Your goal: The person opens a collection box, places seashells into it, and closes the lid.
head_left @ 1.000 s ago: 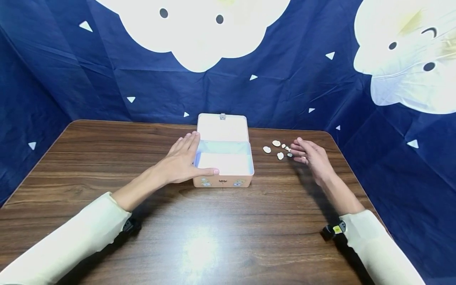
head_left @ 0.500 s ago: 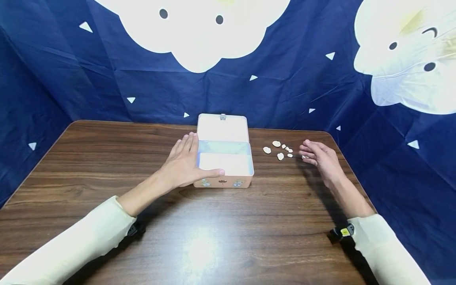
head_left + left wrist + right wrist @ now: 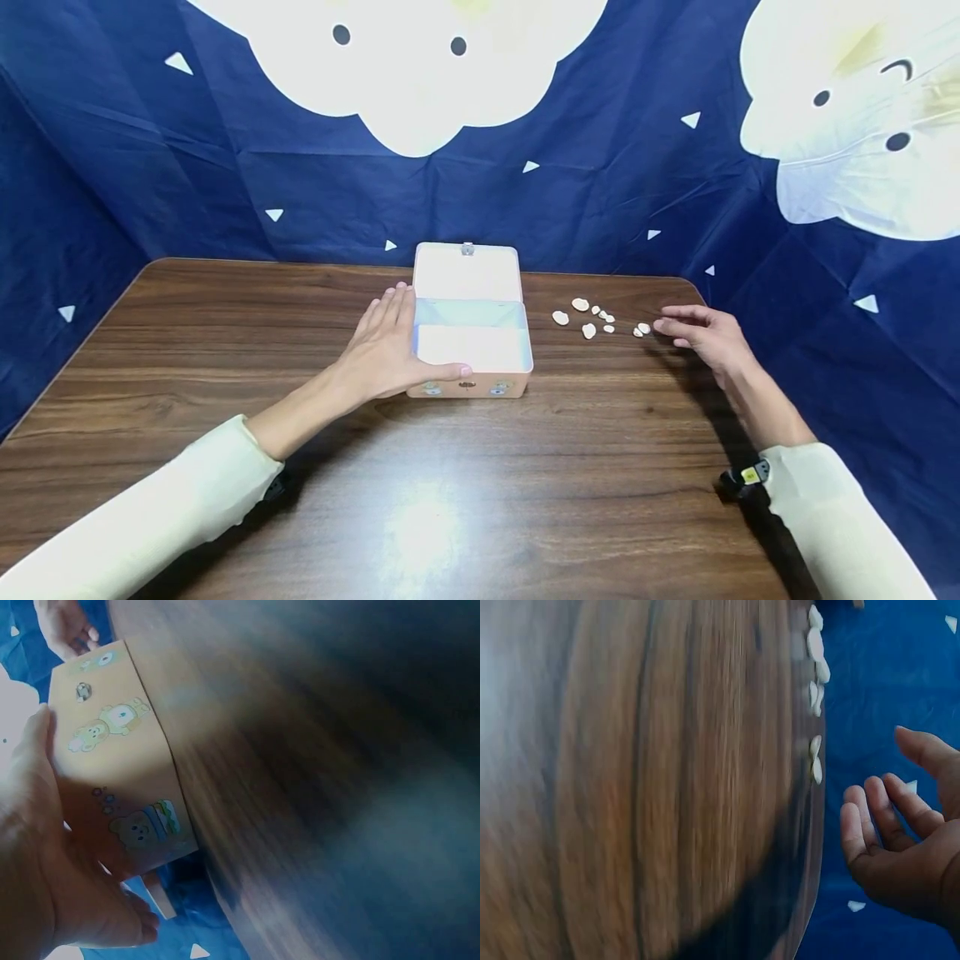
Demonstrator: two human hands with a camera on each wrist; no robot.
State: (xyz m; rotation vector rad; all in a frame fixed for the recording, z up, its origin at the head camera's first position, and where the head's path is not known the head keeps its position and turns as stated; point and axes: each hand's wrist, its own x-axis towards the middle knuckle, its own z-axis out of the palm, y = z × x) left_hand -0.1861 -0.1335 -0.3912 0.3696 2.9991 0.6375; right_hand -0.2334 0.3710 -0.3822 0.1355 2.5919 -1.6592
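Fingers of the right hand (image 3: 708,335) are loosely bent, near the shells (image 3: 588,331) on the tabletop (image 3: 570,467); right wrist view confirms a gap. Left hand (image 3: 382,350): fingers straight along the left side of the box (image 3: 468,387), thumb spread toward its front rim. Pale interior (image 3: 474,348) visible only from the head; bear prints (image 3: 122,718) distinct only from the left wrist.

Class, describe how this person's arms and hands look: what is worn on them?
The left hand and right hand are bare, with no gloves or rings showing. The left sleeve and right sleeve are plain, pale cream. Below the right cuff sits a small black device with a yellow patch; a dark device shows at the left cuff, its details lost in shadow.
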